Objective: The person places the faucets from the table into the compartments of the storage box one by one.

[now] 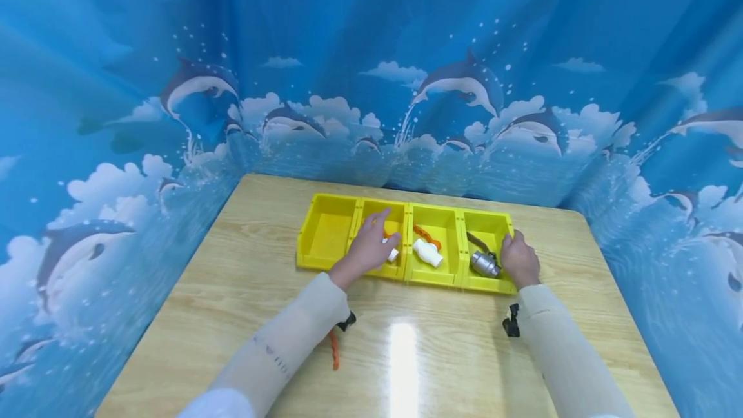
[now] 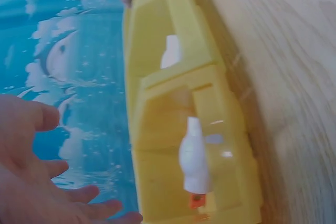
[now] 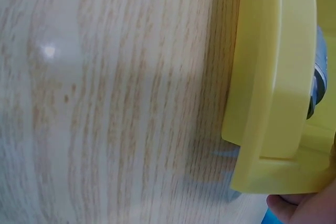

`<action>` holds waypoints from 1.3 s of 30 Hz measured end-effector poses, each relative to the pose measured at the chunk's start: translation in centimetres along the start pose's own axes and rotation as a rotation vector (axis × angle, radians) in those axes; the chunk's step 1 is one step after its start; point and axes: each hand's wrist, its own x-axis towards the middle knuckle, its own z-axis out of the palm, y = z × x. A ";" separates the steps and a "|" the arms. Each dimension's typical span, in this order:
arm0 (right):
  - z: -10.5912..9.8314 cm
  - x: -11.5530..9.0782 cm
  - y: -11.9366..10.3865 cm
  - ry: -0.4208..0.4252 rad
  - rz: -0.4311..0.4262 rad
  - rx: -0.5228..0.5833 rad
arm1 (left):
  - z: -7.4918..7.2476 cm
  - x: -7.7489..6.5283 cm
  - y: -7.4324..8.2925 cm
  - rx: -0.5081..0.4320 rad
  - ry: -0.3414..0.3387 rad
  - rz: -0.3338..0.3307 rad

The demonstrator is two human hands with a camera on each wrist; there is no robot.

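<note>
Four yellow bins stand joined in a row; the leftmost bin (image 1: 325,234) is at one end. My left hand (image 1: 370,244) is over the second bin, fingers spread and empty in the left wrist view. A white plastic valve (image 2: 194,158) with an orange handle (image 2: 197,200) lies in a bin below it. In the third bin lies another white valve (image 1: 428,253) with an orange handle (image 1: 426,236). The rightmost bin (image 1: 500,219) contains a metal valve (image 1: 484,264) with a dark lever. My right hand (image 1: 520,260) grips this bin's right side wall.
The bins stand toward the back of a wooden table (image 1: 261,340). A blue dolphin-print curtain (image 1: 360,82) rises behind and beside it. An orange strip (image 1: 334,350) shows below my left sleeve, near a black wrist mount (image 1: 347,321). Another black mount (image 1: 511,321) is at my right sleeve.
</note>
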 end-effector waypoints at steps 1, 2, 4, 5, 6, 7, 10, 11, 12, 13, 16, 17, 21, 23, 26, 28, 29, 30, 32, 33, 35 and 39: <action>0.0 0.0 0.0 0.000 0.000 0.003 | -0.2 -0.2 0.0 0.002 0.002 0.004; 0.0 0.1 0.0 -0.002 0.001 0.003 | -0.3 -0.4 0.1 0.009 0.002 0.010; 0.0 0.1 0.0 -0.006 0.003 0.003 | -0.6 -0.8 0.2 0.028 0.000 0.025; 0.1 0.1 0.0 -0.008 0.004 0.003 | -0.7 -1.0 0.2 0.036 -0.005 0.029; 0.1 0.1 0.0 -0.011 0.004 0.005 | -0.8 -1.2 0.2 0.041 -0.008 0.031; 0.1 0.1 0.0 -0.012 0.006 0.005 | -0.9 -1.4 0.2 0.041 -0.009 0.032; 0.1 0.2 0.1 -0.009 0.004 0.002 | -1.4 -1.9 0.0 0.007 -0.017 0.032; 0.1 0.3 0.1 -0.002 0.002 0.002 | -1.6 -2.0 -0.1 -0.007 -0.019 0.035; 0.0 0.3 0.1 0.002 0.003 0.004 | -1.9 -2.1 -0.2 -0.025 -0.019 0.036; 0.0 0.3 0.1 0.008 0.003 0.005 | -2.1 -2.1 -0.4 -0.043 -0.018 0.038; -0.1 0.4 0.1 0.012 0.005 0.009 | -3.0 -2.1 -0.9 -0.071 -0.002 0.031; -0.1 0.4 0.2 0.013 0.004 0.011 | -3.3 -2.2 -1.2 -0.078 0.003 0.021; 0.1 0.2 0.2 0.015 -0.002 0.019 | -5.1 -2.8 -2.5 -0.077 0.038 0.002; 0.1 0.1 0.1 0.023 -0.004 0.021 | -6.2 -3.3 -3.4 -0.081 0.062 0.013; 0.1 -0.1 -0.2 0.025 0.000 0.024 | -7.7 -4.2 -4.8 -0.106 0.095 0.009; 0.0 -0.1 -0.3 0.028 0.003 0.023 | -8.4 -4.7 -5.6 -0.121 0.096 -0.007; 0.0 -0.1 -0.3 0.028 0.004 0.023 | -8.7 -5.0 -6.0 -0.125 0.093 -0.016; 0.0 -0.1 -0.3 0.028 0.005 0.023 | -9.0 -5.3 -6.3 -0.125 0.090 -0.024; 0.0 -0.1 -0.2 0.021 0.008 0.023 | -9.4 -5.8 -6.8 -0.114 0.083 -0.033; 0.0 -0.1 -0.1 0.019 0.008 0.021 | -9.6 -6.1 -7.0 -0.107 0.083 -0.031; 0.0 -0.1 0.0 0.016 0.006 0.021 | -10.1 -6.8 -7.1 -0.094 0.084 -0.029; 0.1 0.0 0.1 0.011 0.004 0.022 | -11.3 -8.2 -7.0 -0.059 0.074 -0.005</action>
